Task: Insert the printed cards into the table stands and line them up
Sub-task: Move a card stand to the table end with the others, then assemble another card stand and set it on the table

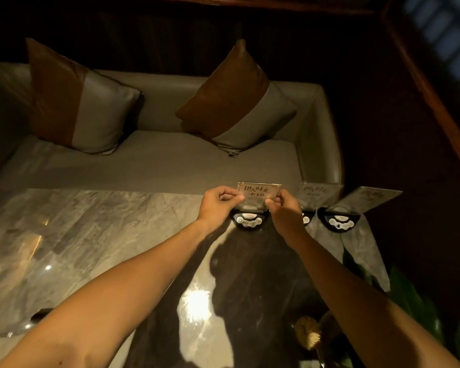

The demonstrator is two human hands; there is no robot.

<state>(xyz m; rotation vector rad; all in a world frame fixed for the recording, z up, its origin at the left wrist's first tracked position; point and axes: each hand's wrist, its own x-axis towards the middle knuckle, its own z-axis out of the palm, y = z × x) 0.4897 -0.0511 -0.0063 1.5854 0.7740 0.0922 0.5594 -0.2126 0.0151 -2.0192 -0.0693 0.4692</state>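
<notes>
A printed card point(258, 193) with dark characters stands in the clear holder of a black table stand point(248, 221) near the far edge of the marble table point(91, 229). My left hand point(218, 204) pinches the card's left edge and my right hand point(283, 208) pinches its right edge. To the right stand two more black stands: the middle one point(307, 217) is partly hidden behind my right hand, with its card point(316, 193) upright. The right stand point(340, 221) carries a card point(369, 197) that leans to the right.
A grey sofa point(154, 160) with two brown-and-grey cushions point(77, 102) runs along the table's far edge. Green plant leaves point(409, 296) and a golden ornament point(307, 334) sit at the lower right. Dark wooden framing point(436, 102) rises on the right.
</notes>
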